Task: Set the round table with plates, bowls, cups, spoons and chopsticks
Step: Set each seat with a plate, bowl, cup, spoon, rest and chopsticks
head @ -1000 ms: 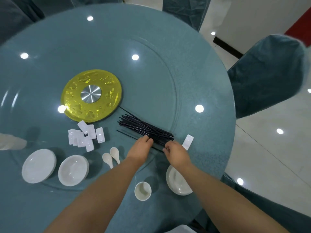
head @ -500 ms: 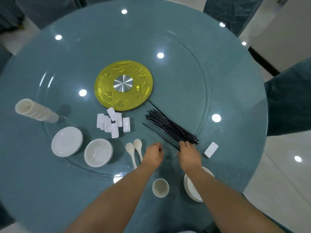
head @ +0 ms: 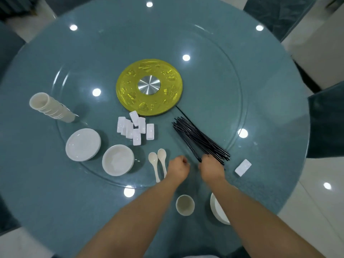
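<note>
A loose bundle of black chopsticks point(head: 201, 138) lies on the glass turntable point(head: 240, 101). My right hand point(head: 211, 167) is curled over the bundle's near ends and grips some of them. Just left of it, my left hand point(head: 177, 169) is a closed fist with nothing visible in it. Two white spoons point(head: 158, 162) lie left of that fist. Further left are a white bowl point(head: 117, 160), a white plate point(head: 83, 144) and a tilted stack of cups point(head: 50, 107). In front of me stand one cup point(head: 185, 204) and a white dish point(head: 217, 211), partly hidden by my right forearm.
A heap of white chopstick rests point(head: 135, 128) lies near the yellow hub point(head: 149, 87). A single rest point(head: 243, 167) lies right of my right hand. Teal-covered chairs point(head: 325, 120) stand around the round table point(head: 37, 192), with white floor beyond.
Both hands have drawn back from the middle of the chopstick bundle to its near ends, and the left hand has closed into a fist. My view has swung left, showing the cup stack.
</note>
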Tool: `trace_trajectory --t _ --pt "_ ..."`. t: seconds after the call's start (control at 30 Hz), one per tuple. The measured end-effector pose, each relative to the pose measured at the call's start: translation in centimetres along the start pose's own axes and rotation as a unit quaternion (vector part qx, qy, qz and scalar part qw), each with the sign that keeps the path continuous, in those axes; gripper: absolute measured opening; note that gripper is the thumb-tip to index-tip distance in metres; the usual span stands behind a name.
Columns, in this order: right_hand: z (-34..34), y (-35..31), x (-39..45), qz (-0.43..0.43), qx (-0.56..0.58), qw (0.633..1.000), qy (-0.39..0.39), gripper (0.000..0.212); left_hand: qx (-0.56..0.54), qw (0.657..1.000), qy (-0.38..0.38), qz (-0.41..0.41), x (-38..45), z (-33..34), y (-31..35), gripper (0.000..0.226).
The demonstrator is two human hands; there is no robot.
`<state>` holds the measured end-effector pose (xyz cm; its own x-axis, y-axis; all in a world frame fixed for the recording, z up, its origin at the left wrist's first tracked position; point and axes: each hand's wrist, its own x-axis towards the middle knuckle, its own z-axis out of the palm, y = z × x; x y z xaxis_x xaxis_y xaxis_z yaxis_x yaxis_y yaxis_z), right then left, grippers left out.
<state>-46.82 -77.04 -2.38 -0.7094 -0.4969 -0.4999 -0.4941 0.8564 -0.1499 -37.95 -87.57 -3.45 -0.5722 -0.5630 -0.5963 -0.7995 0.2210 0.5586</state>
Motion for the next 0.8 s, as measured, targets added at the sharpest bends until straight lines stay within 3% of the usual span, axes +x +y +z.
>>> trace_trajectory --t 0.23,0.47,0.67,0.8 --pt "0.9 -2.1 -0.9 0.009 0.030 0.997 -0.065 0.028 -0.123 0.987 -0.036 -0.095 -0.4 -0.5 0.3 0.024" --pt "-0.1 -1.7 -3.0 -0.039 0.083 0.993 -0.071 0.014 -0.309 0.937 0.022 -0.160 -0.4 -0.9 0.4 0.026" --pt "-1.9 -0.7 -4.6 -0.062 0.114 0.991 -0.044 0.018 -0.456 0.876 0.027 -0.158 -2.2 -1.5 1.7 0.016" --pt "-2.7 0.1 -5.2 -0.081 0.156 0.984 -0.008 0.020 -0.482 0.867 -0.026 -0.121 -3.5 -1.7 2.6 0.017"
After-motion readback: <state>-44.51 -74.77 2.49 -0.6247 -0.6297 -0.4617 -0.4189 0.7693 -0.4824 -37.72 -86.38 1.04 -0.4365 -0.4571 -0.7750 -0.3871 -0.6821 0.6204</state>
